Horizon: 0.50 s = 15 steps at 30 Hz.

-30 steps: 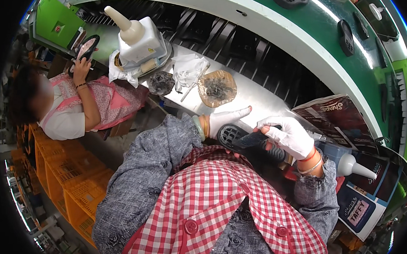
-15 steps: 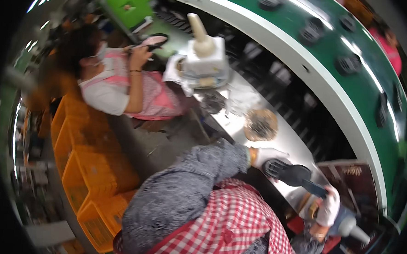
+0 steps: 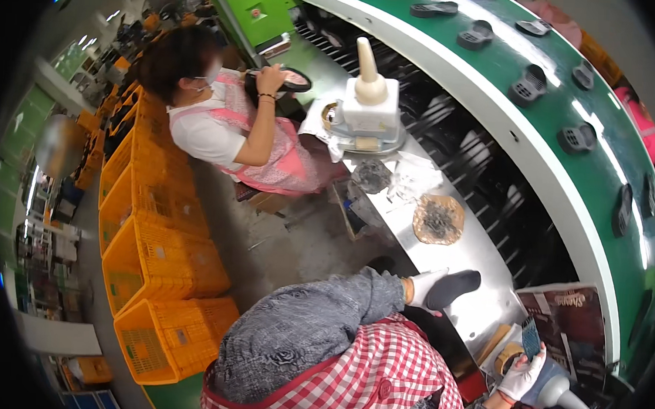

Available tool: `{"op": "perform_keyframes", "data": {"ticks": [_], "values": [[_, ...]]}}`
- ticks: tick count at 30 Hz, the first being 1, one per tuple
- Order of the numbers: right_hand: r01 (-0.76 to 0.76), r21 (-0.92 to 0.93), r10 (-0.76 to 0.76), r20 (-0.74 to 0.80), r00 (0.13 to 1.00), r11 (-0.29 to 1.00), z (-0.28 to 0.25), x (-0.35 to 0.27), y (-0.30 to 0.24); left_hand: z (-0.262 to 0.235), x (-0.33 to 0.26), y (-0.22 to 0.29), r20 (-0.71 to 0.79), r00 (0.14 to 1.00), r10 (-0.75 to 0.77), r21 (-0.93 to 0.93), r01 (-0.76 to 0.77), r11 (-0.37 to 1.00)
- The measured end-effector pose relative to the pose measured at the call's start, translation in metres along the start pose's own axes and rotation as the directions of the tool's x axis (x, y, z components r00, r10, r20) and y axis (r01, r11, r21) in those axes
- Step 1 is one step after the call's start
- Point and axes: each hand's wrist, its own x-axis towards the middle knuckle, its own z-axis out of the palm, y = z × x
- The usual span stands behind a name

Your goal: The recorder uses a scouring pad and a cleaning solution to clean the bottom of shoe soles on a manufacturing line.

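My left hand [image 3: 424, 287], in a white glove with bare fingertips, is closed on a dark shoe sole [image 3: 453, 288] above the metal bench. The sole's smooth dark face is turned up. In my white-gloved right hand [image 3: 523, 376] is a flat blue-green brush-like tool [image 3: 531, 338], pointing up and away from the sole. That hand is beside a tan-rimmed pot [image 3: 510, 356] and a grey-blue container with a cone-shaped spout [image 3: 558, 394]. The fingers partly hide the tool's lower end.
A bench [image 3: 477, 309] bears a round tan pad with dark residue [image 3: 438, 219] and a white bottle with cream nozzle [image 3: 372, 103]. Beyond curves a green conveyor [image 3: 490, 72] carrying several soles. At left, a co-worker [image 3: 228, 125] holds a shoe part near orange crates [image 3: 165, 263].
My right hand has drawn the blue-green tool away from the sole, down toward the pot. The sole in my left hand has turned from its ridged side to its smooth face.
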Motion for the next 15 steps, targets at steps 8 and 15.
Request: {"op": "perform_keyframes", "data": {"ticks": [8, 15], "values": [[-0.007, -0.318, -0.095, -0.304, 0.948, 0.948, 0.015, -0.035, -0.042, 0.019, 0.0, -0.016, 0.097, 0.99, 0.105, 0.323, -0.132, 0.937], [0.084, -0.549, -0.322, -0.354, 0.878, 0.832, -0.039, -0.052, -0.027, 0.071, 0.016, -0.034, 0.133, 0.989, -0.071, 0.135, 0.053, 0.989]]}}
